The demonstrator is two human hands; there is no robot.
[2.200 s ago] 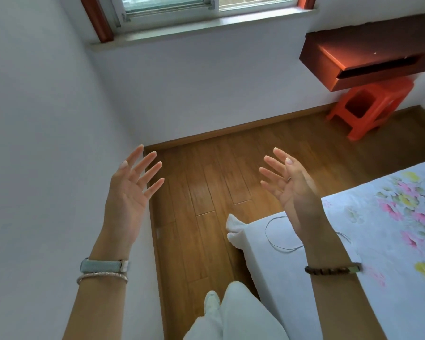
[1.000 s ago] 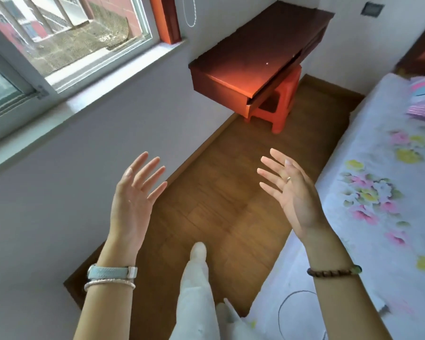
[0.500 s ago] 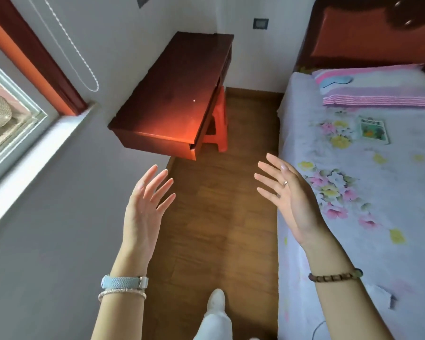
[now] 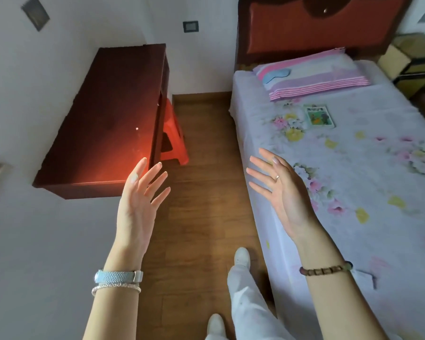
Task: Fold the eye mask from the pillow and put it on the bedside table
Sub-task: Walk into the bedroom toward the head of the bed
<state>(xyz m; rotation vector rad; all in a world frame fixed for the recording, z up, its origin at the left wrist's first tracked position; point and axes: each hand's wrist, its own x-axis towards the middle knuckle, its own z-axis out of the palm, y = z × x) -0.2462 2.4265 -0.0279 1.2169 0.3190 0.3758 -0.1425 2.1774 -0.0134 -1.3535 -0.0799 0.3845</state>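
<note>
Above the wooden floor (image 4: 201, 217), two bare hands are raised palms inward: left hand (image 4: 139, 200) and right hand (image 4: 284, 192), both spread-fingered and holding nothing. Farther out, one light blue eye mask (image 4: 276, 75) lies flat on the left end of one pink-striped pillow (image 4: 314, 74) at the head of the floral-sheeted bed (image 4: 353, 180), with one book (image 4: 319, 116) nearer. One dark red bedside table (image 4: 108, 114) stands along the left wall, one orange stool (image 4: 173, 141) under it.

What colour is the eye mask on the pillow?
Light blue; the eye mask shows in the head view, on the pink-striped pillow.
</note>
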